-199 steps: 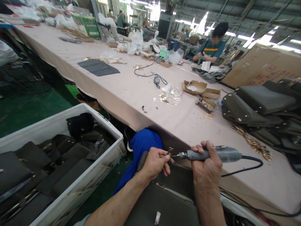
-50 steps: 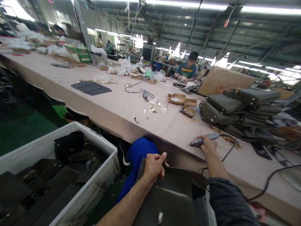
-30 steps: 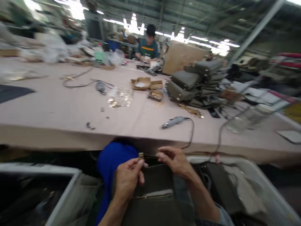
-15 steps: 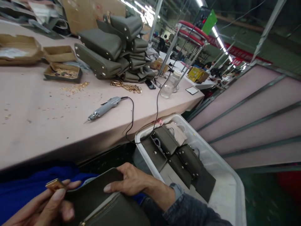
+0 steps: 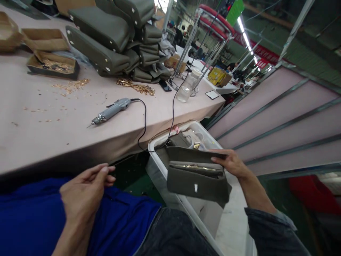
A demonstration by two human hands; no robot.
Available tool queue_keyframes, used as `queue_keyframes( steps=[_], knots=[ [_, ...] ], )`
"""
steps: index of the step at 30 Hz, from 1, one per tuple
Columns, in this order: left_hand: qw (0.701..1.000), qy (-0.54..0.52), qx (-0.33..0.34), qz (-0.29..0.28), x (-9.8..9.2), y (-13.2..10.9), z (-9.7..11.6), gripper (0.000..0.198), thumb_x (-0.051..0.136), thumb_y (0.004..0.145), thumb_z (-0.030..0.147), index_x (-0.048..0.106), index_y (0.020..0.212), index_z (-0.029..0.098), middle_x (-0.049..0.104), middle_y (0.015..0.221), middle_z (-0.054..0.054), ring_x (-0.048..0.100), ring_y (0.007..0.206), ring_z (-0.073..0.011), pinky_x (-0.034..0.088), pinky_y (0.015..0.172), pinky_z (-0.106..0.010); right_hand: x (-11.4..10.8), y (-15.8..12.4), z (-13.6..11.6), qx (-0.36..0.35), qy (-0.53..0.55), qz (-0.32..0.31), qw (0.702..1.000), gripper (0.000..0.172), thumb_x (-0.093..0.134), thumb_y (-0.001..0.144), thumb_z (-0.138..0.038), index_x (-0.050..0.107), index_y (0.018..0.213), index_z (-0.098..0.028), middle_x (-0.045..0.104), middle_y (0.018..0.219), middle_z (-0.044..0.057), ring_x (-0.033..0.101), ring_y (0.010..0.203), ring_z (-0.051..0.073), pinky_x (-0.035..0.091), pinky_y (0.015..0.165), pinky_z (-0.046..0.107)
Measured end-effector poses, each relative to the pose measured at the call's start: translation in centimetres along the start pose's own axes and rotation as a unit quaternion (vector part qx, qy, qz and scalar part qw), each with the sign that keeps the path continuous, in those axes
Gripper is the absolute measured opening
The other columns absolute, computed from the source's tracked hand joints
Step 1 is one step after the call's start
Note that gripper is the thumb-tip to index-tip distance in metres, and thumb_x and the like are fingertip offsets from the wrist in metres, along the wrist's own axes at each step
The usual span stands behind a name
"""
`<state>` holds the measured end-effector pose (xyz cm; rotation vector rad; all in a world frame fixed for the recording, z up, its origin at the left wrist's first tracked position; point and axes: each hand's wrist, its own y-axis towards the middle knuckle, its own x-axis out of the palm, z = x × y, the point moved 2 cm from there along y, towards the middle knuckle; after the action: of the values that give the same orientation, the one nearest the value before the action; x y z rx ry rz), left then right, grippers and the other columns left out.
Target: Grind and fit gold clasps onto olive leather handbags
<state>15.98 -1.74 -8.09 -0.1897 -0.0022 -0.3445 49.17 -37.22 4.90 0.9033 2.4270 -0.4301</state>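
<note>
My right hand point(image 5: 231, 163) grips a dark olive handbag point(image 5: 195, 183) by the right end of its raised flap. The bag hangs over the white plastic bin point(image 5: 183, 209), its gold zipper facing me and a small pale metal tab on its front. At the flap's upper edge shines a gold clasp piece point(image 5: 196, 145). Over the blue cloth on my lap, my left hand point(image 5: 86, 188) has its thumb and fingers drawn together, with nothing visible in them. A grey electric screwdriver point(image 5: 112, 111) lies on the table, apart from both hands.
Olive bags point(image 5: 106, 35) are stacked on the table point(image 5: 48, 142). Nearby are a small box of gold fittings point(image 5: 54, 67), gold chains point(image 5: 135, 86) and a clear bottle point(image 5: 185, 89). The screwdriver's black cord point(image 5: 173, 110) passes across the bin's rim. A slatted panel point(image 5: 277, 117) stands right.
The handbag has moved from my lap rightward over the bin in my right hand. My left hand has let go of the flap's gold clasp and now sits apart from the bag.
</note>
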Motion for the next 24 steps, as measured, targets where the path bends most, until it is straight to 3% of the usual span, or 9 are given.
queue_keyframes(
  steps=[4, 8, 12, 19, 21, 24],
  knots=[
    [0.998, -0.016, 0.005, -0.055, 1.0, -0.9, -1.1, 0.037, 0.086, 0.075, 0.042, 0.079, 0.096, 0.012, 0.079, 0.087, -0.010, 0.068, 0.058, -0.0161, 0.059, 0.051, -0.021, -5.7, -1.5, 4.4, 0.007, -0.188, 0.029, 0.982, 0.044, 0.071, 0.093, -0.043, 0.076, 0.128, -0.016, 0.073, 0.125, 0.009, 0.067, 0.118, 0.033, 0.050, 0.110, 0.043],
    [0.996, -0.073, -0.021, -0.048, 0.3, -0.5, -0.6, 0.038, 0.089, 0.068, 0.038, 0.078, 0.091, 0.009, 0.078, 0.084, -0.011, 0.067, 0.054, -0.0157, 0.058, 0.048, -0.020, -7.4, -1.7, 8.6, 0.026, -0.247, 0.073, 0.966, 0.043, 0.061, 0.091, -0.034, 0.077, 0.126, -0.015, 0.075, 0.119, 0.010, 0.070, 0.111, 0.032, 0.051, 0.107, 0.042],
    [0.994, -0.094, -0.026, -0.051, 0.2, -0.4, -0.5, 0.040, 0.091, 0.065, 0.038, 0.078, 0.090, 0.008, 0.079, 0.084, -0.012, 0.067, 0.054, -0.0154, 0.057, 0.047, -0.019, -8.0, -2.2, 11.9, 0.039, -0.272, 0.097, 0.956, 0.045, 0.057, 0.086, -0.030, 0.079, 0.122, -0.015, 0.077, 0.111, 0.009, 0.072, 0.104, 0.030, 0.054, 0.101, 0.040],
    [0.995, -0.081, -0.038, -0.039, 0.5, -0.6, -0.4, 0.041, 0.091, 0.061, 0.038, 0.079, 0.088, 0.010, 0.079, 0.084, -0.012, 0.067, 0.053, -0.0153, 0.057, 0.047, -0.019, -8.2, -3.7, 15.9, 0.039, -0.275, 0.115, 0.954, 0.044, 0.051, 0.085, -0.028, 0.080, 0.118, -0.019, 0.075, 0.119, 0.009, 0.068, 0.117, 0.028, 0.048, 0.110, 0.040],
    [0.996, -0.076, -0.042, -0.037, 0.7, -0.7, -0.1, 0.041, 0.091, 0.059, 0.038, 0.078, 0.086, 0.010, 0.079, 0.082, -0.011, 0.066, 0.053, -0.0152, 0.057, 0.046, -0.019, -7.6, -4.5, 16.9, 0.043, -0.271, 0.102, 0.956, 0.046, 0.049, 0.082, -0.024, 0.080, 0.115, -0.020, 0.073, 0.124, 0.008, 0.064, 0.124, 0.027, 0.044, 0.114, 0.039],
    [0.996, -0.072, -0.047, -0.031, 0.8, -0.9, 0.5, 0.043, 0.090, 0.056, 0.039, 0.078, 0.084, 0.009, 0.078, 0.080, -0.011, 0.066, 0.052, -0.0146, 0.056, 0.046, -0.018, -5.7, -6.7, 19.0, 0.076, -0.265, 0.029, 0.961, 0.041, 0.054, 0.071, -0.021, 0.083, 0.100, -0.020, 0.073, 0.125, 0.007, 0.063, 0.126, 0.028, 0.043, 0.115, 0.038]
  ],
)
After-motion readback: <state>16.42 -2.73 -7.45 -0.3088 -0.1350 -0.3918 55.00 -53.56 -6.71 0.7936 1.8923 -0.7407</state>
